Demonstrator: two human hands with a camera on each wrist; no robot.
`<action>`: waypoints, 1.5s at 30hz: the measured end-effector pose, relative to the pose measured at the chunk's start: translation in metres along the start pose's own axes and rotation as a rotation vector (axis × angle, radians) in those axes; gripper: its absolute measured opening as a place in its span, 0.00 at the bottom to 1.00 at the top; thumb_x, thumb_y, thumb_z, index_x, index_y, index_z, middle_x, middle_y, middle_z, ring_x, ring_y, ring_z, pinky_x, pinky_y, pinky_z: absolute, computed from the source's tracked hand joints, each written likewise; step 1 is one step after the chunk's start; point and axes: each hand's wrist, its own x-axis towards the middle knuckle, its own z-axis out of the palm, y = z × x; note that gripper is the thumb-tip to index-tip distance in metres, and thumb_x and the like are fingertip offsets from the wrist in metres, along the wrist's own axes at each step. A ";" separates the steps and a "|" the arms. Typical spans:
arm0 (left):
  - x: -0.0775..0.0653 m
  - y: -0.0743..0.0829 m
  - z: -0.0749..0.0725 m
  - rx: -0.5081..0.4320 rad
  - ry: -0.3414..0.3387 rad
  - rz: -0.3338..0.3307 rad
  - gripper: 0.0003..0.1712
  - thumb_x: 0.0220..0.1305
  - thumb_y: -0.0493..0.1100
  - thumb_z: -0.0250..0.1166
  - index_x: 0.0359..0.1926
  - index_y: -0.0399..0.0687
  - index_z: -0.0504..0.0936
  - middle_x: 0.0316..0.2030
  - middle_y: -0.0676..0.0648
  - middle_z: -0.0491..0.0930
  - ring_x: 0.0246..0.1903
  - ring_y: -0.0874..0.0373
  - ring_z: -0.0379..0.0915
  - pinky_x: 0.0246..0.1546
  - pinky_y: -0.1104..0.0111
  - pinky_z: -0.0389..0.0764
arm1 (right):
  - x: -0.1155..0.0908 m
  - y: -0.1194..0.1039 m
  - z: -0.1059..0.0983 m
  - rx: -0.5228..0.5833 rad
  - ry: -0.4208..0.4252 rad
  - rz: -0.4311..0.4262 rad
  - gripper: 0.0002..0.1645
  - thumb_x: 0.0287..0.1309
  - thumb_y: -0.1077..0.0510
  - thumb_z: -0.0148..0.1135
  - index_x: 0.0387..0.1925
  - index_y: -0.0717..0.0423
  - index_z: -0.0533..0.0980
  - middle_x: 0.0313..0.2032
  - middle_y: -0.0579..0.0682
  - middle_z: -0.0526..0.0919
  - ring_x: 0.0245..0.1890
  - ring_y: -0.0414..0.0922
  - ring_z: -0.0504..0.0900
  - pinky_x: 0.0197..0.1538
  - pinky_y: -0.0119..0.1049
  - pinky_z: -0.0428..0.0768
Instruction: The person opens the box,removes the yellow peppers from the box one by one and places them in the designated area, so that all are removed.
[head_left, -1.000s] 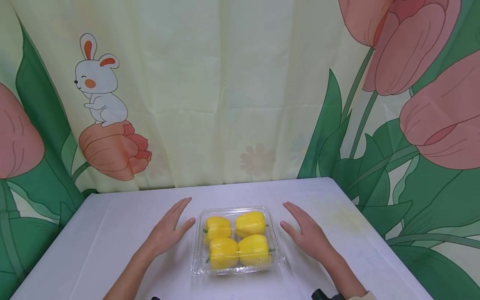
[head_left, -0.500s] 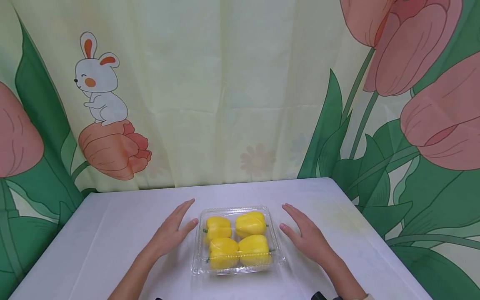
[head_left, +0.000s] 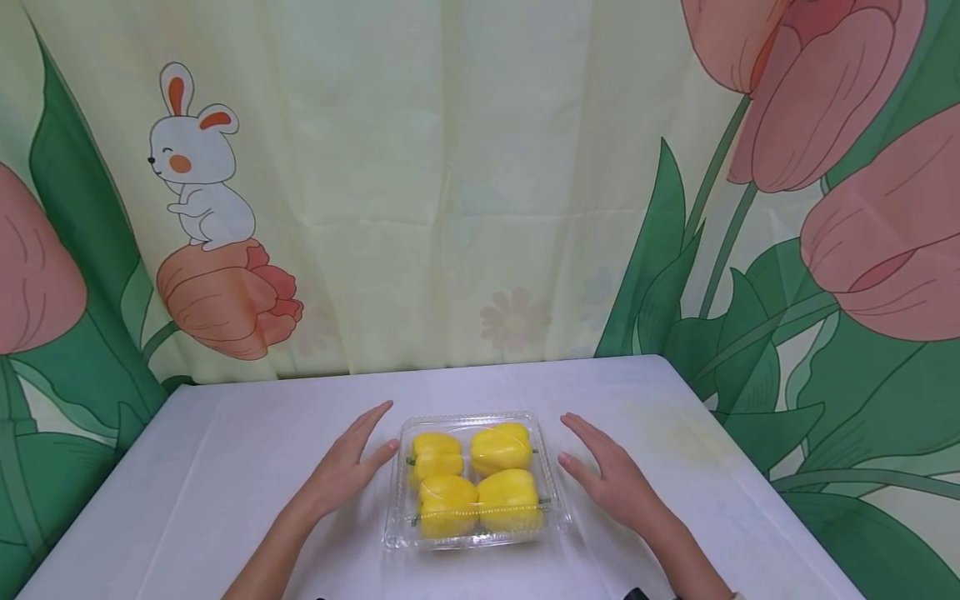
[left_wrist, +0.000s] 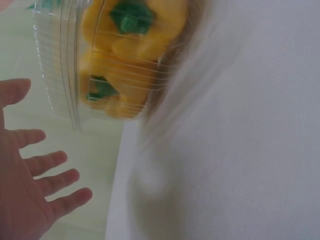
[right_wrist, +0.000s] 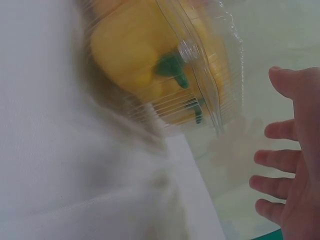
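A clear plastic clamshell box (head_left: 395, 504) lies on the white-covered table, its lid down. Several yellow bell peppers (head_left: 510, 498) with green stems show through the plastic. To the box's left, my left hand (head_left: 341, 471) hovers with fingers extended and thumb apart, touching nothing. My right hand (head_left: 617, 482) mirrors it on the other side, a small gap away from the box. Both wrist views show spread fingers, the left hand (left_wrist: 25, 180) and the right hand (right_wrist: 295, 165) each apart from the ridged plastic wall. Green stems (left_wrist: 131, 19) face the left wrist camera.
A white cloth covers the table (head_left: 225, 450), whose back edge meets a pale curtain (head_left: 450, 208). The curtain is printed with a rabbit (head_left: 198, 179), tulips and green leaves.
Both hands have drifted slightly inward, nearer the box, with fingers still extended. The box and the peppers have stayed in place.
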 end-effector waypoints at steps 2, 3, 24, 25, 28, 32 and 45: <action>0.000 0.000 0.001 -0.008 -0.005 -0.005 0.37 0.68 0.59 0.54 0.74 0.60 0.54 0.74 0.45 0.56 0.73 0.42 0.51 0.67 0.37 0.57 | -0.001 0.000 0.000 0.000 0.001 -0.003 0.37 0.64 0.37 0.53 0.70 0.43 0.62 0.71 0.50 0.65 0.70 0.55 0.64 0.66 0.61 0.67; 0.000 0.000 0.001 -0.012 -0.006 -0.006 0.37 0.68 0.59 0.54 0.74 0.60 0.54 0.74 0.45 0.56 0.73 0.42 0.51 0.67 0.37 0.57 | -0.001 0.000 0.000 0.001 0.000 -0.003 0.37 0.64 0.37 0.53 0.70 0.43 0.62 0.71 0.50 0.65 0.70 0.55 0.64 0.66 0.61 0.67; -0.002 0.004 0.009 -0.085 -0.010 -0.015 0.36 0.68 0.55 0.55 0.74 0.57 0.56 0.73 0.44 0.58 0.68 0.40 0.60 0.61 0.45 0.72 | -0.006 -0.001 0.005 0.038 -0.024 0.029 0.35 0.64 0.43 0.56 0.70 0.43 0.62 0.71 0.50 0.65 0.71 0.54 0.64 0.67 0.60 0.67; -0.002 0.004 0.009 -0.085 -0.010 -0.014 0.36 0.68 0.55 0.55 0.74 0.57 0.56 0.73 0.43 0.58 0.68 0.40 0.60 0.61 0.45 0.72 | -0.007 -0.001 0.005 0.038 -0.025 0.029 0.35 0.64 0.43 0.56 0.70 0.43 0.62 0.71 0.50 0.65 0.71 0.54 0.64 0.67 0.60 0.67; -0.003 0.005 0.010 -0.086 -0.013 -0.018 0.36 0.68 0.56 0.55 0.74 0.58 0.56 0.73 0.44 0.58 0.68 0.40 0.60 0.60 0.46 0.73 | -0.007 -0.002 0.005 0.046 -0.038 0.042 0.35 0.65 0.42 0.55 0.71 0.43 0.62 0.71 0.50 0.65 0.71 0.54 0.63 0.67 0.60 0.66; -0.003 0.005 0.011 -0.096 -0.013 -0.014 0.36 0.68 0.57 0.54 0.74 0.57 0.56 0.73 0.43 0.58 0.68 0.40 0.61 0.60 0.46 0.73 | -0.007 -0.003 0.005 0.054 -0.056 0.057 0.35 0.65 0.41 0.55 0.71 0.43 0.61 0.71 0.50 0.64 0.71 0.54 0.63 0.66 0.60 0.67; -0.004 0.004 0.015 -0.127 -0.014 -0.015 0.36 0.69 0.55 0.55 0.74 0.56 0.56 0.73 0.43 0.59 0.67 0.40 0.62 0.59 0.47 0.74 | -0.010 -0.003 0.007 0.090 -0.053 0.030 0.34 0.65 0.44 0.56 0.70 0.45 0.63 0.70 0.51 0.67 0.70 0.54 0.65 0.67 0.58 0.67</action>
